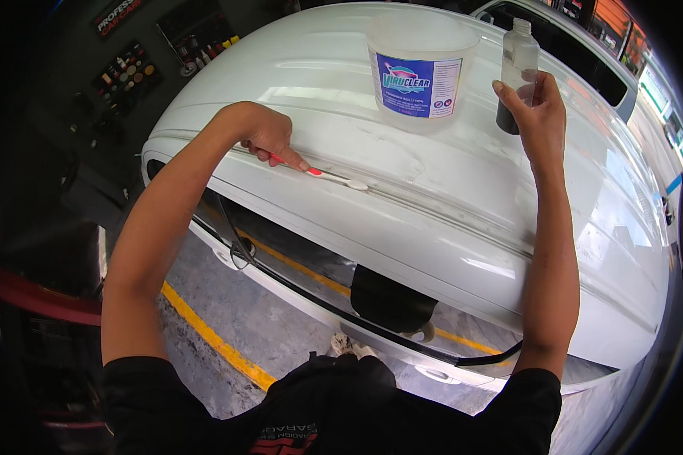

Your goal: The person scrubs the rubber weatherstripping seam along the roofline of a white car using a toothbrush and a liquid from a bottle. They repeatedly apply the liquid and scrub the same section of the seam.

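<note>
My left hand (pixel 265 135) grips the red-and-white handle of a toothbrush (pixel 334 177). Its pale head rests at the dark groove (pixel 432 216) running along the white car roof (pixel 311 83). The bristles cannot be made out. In my right hand (pixel 535 110) is a clear plastic bottle (pixel 520 57) without a cap, held upright above the roof, with dark liquid in its lower part. Between the two hands, farther back, a translucent plastic bucket (pixel 421 76) with a blue label stands on the roof. Grey smudges mark the paint near the groove.
Below the roof edge are the car's side windows (pixel 303 262) and a door handle (pixel 436 374). Yellow lines (pixel 212 341) cross the grey floor. Another vehicle (pixel 577 53) stands behind at the right. Shelves of small bottles and tins (pixel 129 72) line the dark wall at the far left.
</note>
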Tool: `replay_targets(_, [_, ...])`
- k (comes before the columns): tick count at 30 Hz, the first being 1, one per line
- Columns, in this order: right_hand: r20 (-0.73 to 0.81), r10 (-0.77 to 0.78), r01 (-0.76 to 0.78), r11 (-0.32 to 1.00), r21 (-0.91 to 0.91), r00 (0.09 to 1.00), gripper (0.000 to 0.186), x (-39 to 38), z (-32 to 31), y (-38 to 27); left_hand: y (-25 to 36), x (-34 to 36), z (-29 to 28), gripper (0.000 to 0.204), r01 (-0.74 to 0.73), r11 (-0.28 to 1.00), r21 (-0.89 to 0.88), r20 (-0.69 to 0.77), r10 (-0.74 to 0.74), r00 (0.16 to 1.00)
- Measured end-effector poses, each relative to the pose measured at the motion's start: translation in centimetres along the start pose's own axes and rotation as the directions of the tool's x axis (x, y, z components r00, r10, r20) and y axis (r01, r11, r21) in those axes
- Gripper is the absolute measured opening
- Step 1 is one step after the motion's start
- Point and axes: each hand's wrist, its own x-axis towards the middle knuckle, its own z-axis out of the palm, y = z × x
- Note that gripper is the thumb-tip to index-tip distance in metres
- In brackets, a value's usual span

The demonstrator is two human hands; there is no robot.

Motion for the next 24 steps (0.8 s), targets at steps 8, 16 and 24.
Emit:
replay_targets(8, [0.007,-0.016,0.016,1.0,0.009,1.0,0.07,0.1,-0.1,-0.1,0.0,-0.2,-1.8,0.08,0.09,0.99,0.112,0.056,-0.097,0.994])
replay_targets(16, [0.002,-0.015,0.015,0.999,0.036,1.0,0.07,0.0,-0.1,0.2,-0.8,-0.5,-1.8,0.078,0.143,0.983,0.118,0.049,-0.15,0.987])
replay_targets(24, [0.029,0.024,-0.023,0.999,-0.047,0.999,0.07,0.0,0.0,-0.1,4.4,-1.2,-0.7,0.08,-0.023,0.997,0.068,0.022,0.021,1.0])
